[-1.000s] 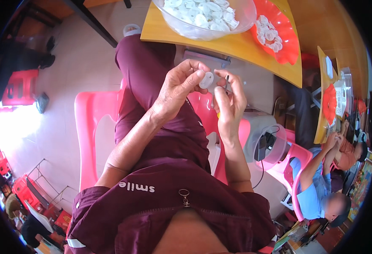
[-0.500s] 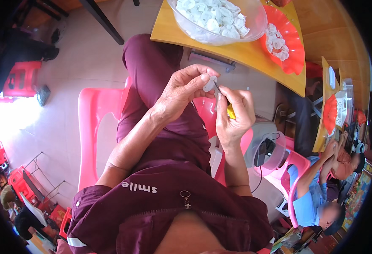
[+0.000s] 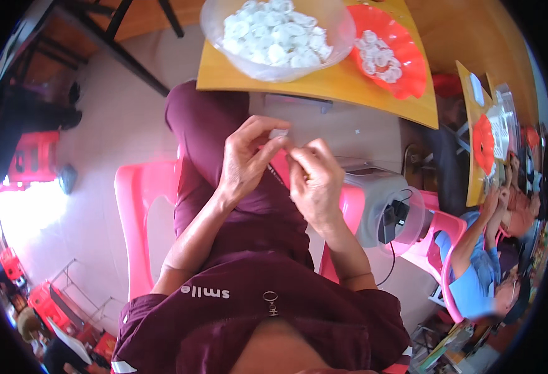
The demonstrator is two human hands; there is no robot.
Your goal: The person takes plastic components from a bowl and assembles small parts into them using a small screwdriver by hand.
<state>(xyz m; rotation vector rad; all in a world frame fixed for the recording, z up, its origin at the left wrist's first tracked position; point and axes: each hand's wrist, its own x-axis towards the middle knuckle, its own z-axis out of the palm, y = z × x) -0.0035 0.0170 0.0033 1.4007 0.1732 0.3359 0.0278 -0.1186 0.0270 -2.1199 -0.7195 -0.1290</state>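
My left hand [image 3: 243, 163] is closed, pinching a small whitish translucent plastic piece [image 3: 278, 133] between thumb and fingertips above my lap. Close beside it, my right hand [image 3: 317, 187] has its fingers curled, the fingertips near the piece. The thin tool with a yellow handle that it grips is almost wholly hidden in the fingers now. Beyond my hands, a clear plastic bowl [image 3: 341, 45] on the table holds a heap of similar whitish pieces [image 3: 274, 34]. A red scalloped dish [image 3: 411, 65] next to it holds several white ring-like pieces [image 3: 378, 57].
The yellow wooden table [image 3: 230, 75] has its near edge just past my knee. Beside my right forearm, a clear tub [image 3: 411, 218] contains a black adapter with a cord. A pink chair [image 3: 130, 230] shows at my left. Another person in blue [image 3: 473, 262] sits at the right.
My view has shifted, so the table, bowl and dish appear further left and lower. My right wrist has turned, hiding the tool's shaft and yellow handle. The left hand still pinches a piece.
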